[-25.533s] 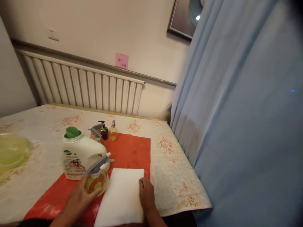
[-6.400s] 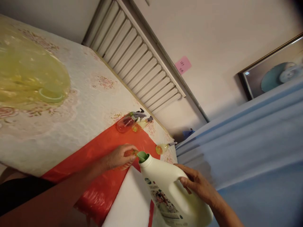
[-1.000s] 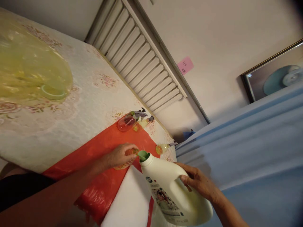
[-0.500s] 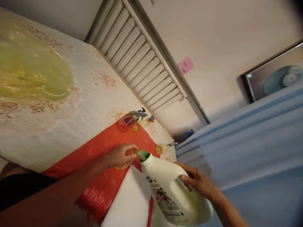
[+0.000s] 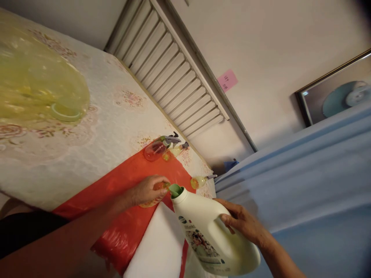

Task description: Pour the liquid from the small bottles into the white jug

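Observation:
My right hand is closed round the handle of a large pale laundry detergent jug. The jug is tilted, and its green pouring spout meets the mouth of a small clear bottle. My left hand is wrapped round the neck of that clear bottle, which stands on a red plastic sheet. Part of the bottle is hidden behind my fingers. Whether liquid is flowing at the spout I cannot make out.
Spray bottles stand beyond my left hand: a pinkish one, a yellowish one and another farther right. A yellow-green bag lies at left. A white block is beneath the jug; a radiator lines the wall.

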Demonstrator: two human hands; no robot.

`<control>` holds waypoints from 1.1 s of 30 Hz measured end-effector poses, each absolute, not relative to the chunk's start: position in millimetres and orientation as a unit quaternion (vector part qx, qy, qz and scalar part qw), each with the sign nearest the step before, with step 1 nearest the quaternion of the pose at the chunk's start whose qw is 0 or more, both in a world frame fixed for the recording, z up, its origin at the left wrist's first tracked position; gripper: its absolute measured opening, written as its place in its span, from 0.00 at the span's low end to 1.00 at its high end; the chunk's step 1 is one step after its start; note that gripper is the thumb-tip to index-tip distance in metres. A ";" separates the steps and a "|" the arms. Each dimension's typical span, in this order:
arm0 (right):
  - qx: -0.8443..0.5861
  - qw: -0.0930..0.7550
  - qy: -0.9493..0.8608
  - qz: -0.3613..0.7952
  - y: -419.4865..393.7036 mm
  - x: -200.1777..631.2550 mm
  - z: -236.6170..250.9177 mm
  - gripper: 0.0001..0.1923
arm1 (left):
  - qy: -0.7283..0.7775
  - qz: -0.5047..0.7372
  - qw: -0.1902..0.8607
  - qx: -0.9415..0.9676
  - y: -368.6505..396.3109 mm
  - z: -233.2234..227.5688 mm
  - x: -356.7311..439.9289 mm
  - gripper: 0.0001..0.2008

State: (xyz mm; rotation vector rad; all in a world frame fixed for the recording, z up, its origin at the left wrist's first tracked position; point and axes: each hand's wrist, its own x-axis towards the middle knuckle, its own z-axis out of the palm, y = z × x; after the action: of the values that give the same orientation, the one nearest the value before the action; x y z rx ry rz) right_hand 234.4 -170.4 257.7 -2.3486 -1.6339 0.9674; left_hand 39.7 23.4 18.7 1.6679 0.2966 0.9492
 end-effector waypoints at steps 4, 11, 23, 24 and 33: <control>-0.777 0.057 -0.542 0.315 -171.4 236.7 257.1 0.34 | 0.127 0.406 0.564 0.708 23.5 18.9 40.4 0.12; -0.775 0.054 -0.545 0.314 -170.6 235.4 258.2 0.34 | 0.129 0.405 0.563 0.709 23.4 16.7 41.2 0.12; -0.770 0.058 -0.547 0.322 -170.2 237.0 258.6 0.32 | 0.134 0.404 0.564 0.707 23.3 16.0 41.4 0.12; -0.769 0.059 -0.548 0.324 -169.9 236.8 258.5 0.32 | 0.134 0.404 0.565 0.707 23.2 15.7 41.5 0.12; -0.769 0.060 -0.546 0.327 -169.7 234.3 259.1 0.32 | 0.125 0.405 0.568 0.706 23.5 14.9 41.6 0.12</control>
State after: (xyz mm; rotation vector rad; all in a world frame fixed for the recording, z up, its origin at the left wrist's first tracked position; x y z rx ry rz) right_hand 234.3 -169.7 259.1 -2.3274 -1.6530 0.9886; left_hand 41.6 23.5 14.9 1.6576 0.2930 0.9515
